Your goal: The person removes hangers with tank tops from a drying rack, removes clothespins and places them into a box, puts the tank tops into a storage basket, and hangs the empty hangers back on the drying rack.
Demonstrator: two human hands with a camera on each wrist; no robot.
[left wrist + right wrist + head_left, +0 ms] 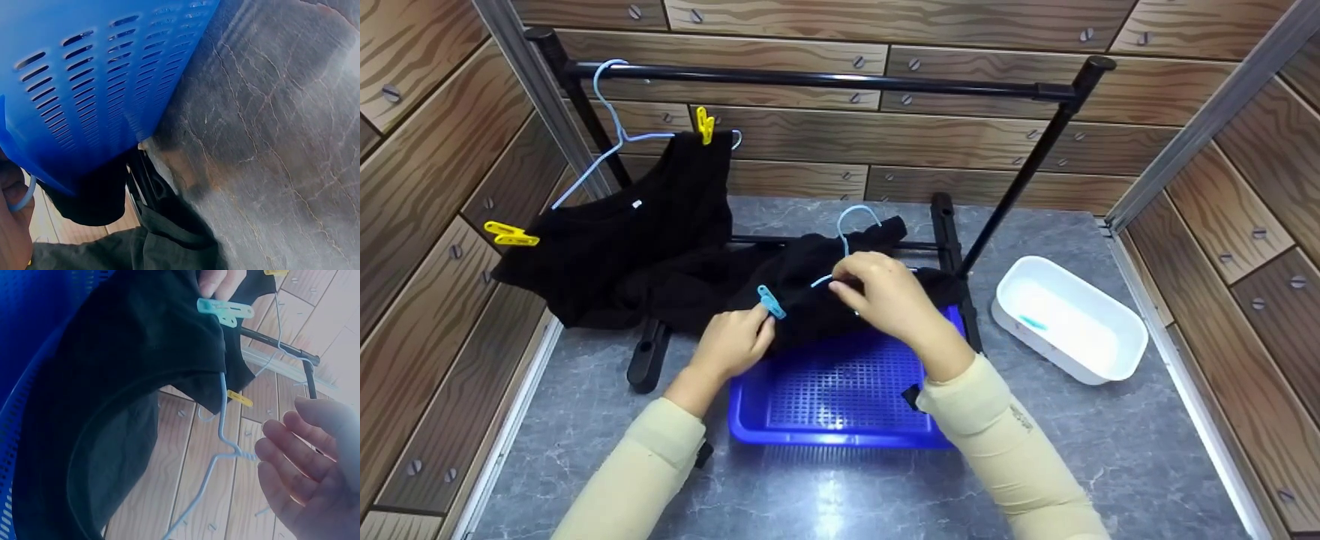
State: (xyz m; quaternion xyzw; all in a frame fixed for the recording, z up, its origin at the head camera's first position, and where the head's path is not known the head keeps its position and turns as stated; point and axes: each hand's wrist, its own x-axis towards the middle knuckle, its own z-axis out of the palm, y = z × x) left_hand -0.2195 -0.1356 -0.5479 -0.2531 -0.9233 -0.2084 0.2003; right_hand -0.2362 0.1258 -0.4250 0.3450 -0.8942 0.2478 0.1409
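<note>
Matt cloth garment (pixel 810 324), glossy plastic basket (pixel 840 437)
Peg (pixel 770 301) and tub (pixel 1091 330) smooth plastic; rack (pixel 825 80) glossy; floor (pixel 585 427) polished, stone-like; walls (pixel 780 142) wood-grained.

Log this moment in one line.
left hand: holds garment beside blue clip; right hand: by front hanger, holding nothing; rack: second garment hung with yellow clips

Walls of printed wood planks, dotted with screw heads, enclose the space: back wall (pixel 810 139), left wall (pixel 427 300) and right wall (pixel 1222 225). Slanting grey metal posts (pixel 1200 120) mark the corners. Pale strips (pixel 508 435) edge the grey, marble-veined floor (pixel 555 450), where a bright reflection (pixel 829 506) shines.
</note>
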